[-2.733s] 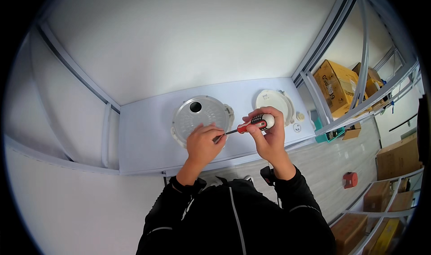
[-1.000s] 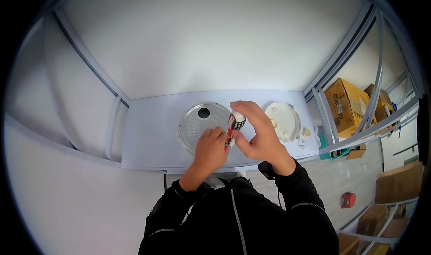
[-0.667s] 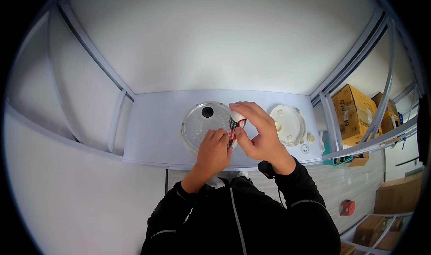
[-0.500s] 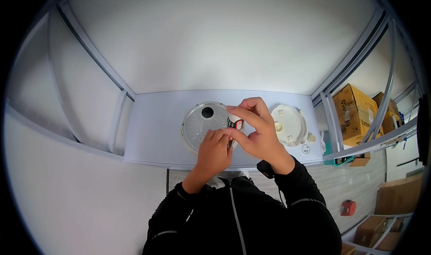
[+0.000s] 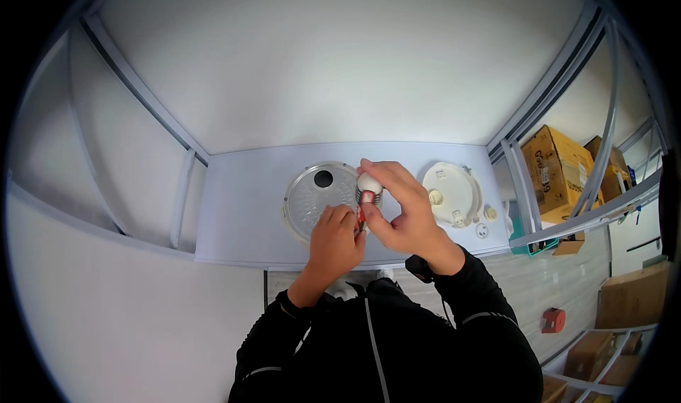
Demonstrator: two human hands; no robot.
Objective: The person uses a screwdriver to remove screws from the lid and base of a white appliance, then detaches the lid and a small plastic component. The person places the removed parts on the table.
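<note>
In front of my chest both hands meet over the right edge of a silver round metal plate (image 5: 301, 201), which has a black round spot near its back. My right hand (image 5: 408, 215) curls its thumb and fingers round a small white-topped thing (image 5: 369, 183) with dark ribbing and a red part; its kind is unclear. My left hand (image 5: 333, 243) is closed at the lower end of the red part, and what its fingertips pinch is hidden. Right of the hands lies a shallow white round housing (image 5: 454, 183) with small cream fittings in it.
A small cream piece (image 5: 490, 213) and a white disc with holes (image 5: 482, 230) lie by the housing. Grey frame posts (image 5: 523, 183) bound the bench (image 5: 237, 225). Beyond them at right are cardboard boxes (image 5: 560, 172), a teal basket (image 5: 525, 247) and a red stool (image 5: 553, 321).
The white-topped thing has turned in my right fingers, so its white top and red part show more. Both hands stay in nearly the same place.
</note>
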